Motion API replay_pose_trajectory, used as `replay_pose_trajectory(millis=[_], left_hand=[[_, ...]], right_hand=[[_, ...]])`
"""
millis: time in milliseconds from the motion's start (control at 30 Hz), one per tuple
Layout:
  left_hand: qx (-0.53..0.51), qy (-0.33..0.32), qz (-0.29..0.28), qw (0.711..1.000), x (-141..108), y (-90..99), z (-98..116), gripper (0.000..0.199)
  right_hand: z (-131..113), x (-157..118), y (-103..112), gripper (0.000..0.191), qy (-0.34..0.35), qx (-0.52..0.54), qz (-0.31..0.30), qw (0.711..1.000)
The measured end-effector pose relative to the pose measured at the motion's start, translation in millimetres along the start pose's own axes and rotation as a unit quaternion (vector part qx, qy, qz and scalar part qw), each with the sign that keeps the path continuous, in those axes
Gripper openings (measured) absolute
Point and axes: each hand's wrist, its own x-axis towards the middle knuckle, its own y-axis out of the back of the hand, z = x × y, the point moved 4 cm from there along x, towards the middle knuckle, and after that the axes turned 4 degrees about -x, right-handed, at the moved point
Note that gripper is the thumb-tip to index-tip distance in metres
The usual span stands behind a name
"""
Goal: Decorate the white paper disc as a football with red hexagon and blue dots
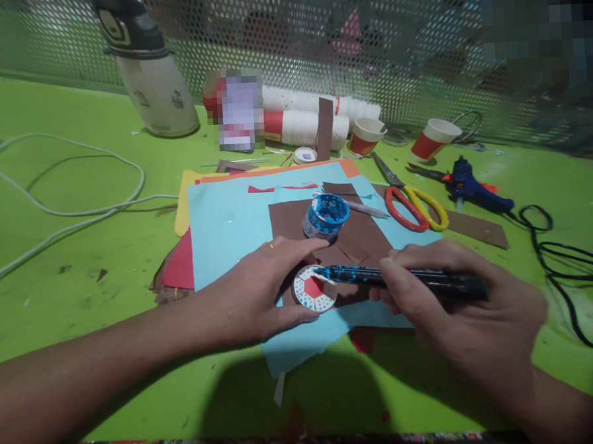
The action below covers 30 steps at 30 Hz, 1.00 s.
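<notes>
My left hand curves round the left side of a small round disc, thumb and fingers against its rim. White segments with blue dots surround the disc's red centre. Between the fingers of my right hand is a black marker, specked with blue, its tip touching or just over the disc's upper part. Just behind the disc, an open jar of blue paint stands on brown paper. Light blue sheets lie under these.
Scissors and a blue glue gun with a black cord lie at the right. Paper cups, stacked cups, a phone and a white container are at the back. A white cable loops at left.
</notes>
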Motion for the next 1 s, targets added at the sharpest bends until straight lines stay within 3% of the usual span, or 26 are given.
replay_pose_trajectory(millis=[133,567,833,900,1000], left_hand=[[0.001,-0.008,0.005,1.000,0,-0.8,0,0.071],[0.006,-0.010,0.003,1.000,0,0.2,1,0.070],[0.003,-0.008,-0.003,1.000,1,-2.0,-2,0.071],[-0.005,-0.006,0.001,1.000,-1,-1.4,-1,0.072],[-0.025,0.020,-0.003,0.999,-2,-2.1,-1,0.075]], right_hand=[[1,1,-7,0.013,0.030,-0.023,-0.021,0.999],[2,-1,-12,0.010,0.028,-0.031,-0.033,0.999],[1,1,-13,0.009,0.023,-0.009,-0.075,0.997],[-1,3,-10,0.009,0.014,0.002,-0.058,0.998],[0,6,2,0.011,-0.034,0.020,0.014,0.999]])
